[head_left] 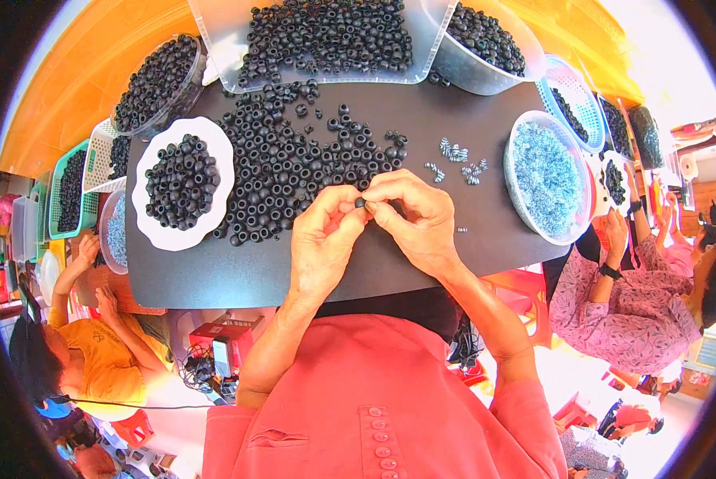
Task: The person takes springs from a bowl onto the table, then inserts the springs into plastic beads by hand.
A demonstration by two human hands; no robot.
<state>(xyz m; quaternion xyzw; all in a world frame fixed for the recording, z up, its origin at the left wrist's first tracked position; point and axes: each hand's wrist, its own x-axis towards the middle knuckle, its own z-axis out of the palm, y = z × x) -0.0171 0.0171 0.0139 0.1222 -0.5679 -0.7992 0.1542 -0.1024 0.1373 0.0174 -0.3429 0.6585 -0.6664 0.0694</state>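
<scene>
My left hand (324, 239) and my right hand (418, 222) meet above the near part of the dark table (470, 215). Their thumbs and forefingers pinch one small black bead-like piece (361, 203) between them; the fingers partly cover it. Just beyond and to the left spreads a loose heap of black round hollow pieces (266, 172), many with the hole facing up. To the right of my right hand lie a few small clusters of shiny striped pieces (454, 151) that look like tiny springs. More black pieces fill a white scalloped plate (144, 199) on the left.
A clear plastic bin (222, 40) of black pieces stands at the far edge, with round tubs (533, 56) beside it. At right sits a white bowl (514, 191) of bluish small pieces. People work at both sides, one in a yellow shirt (114, 359), one in a patterned top (613, 319).
</scene>
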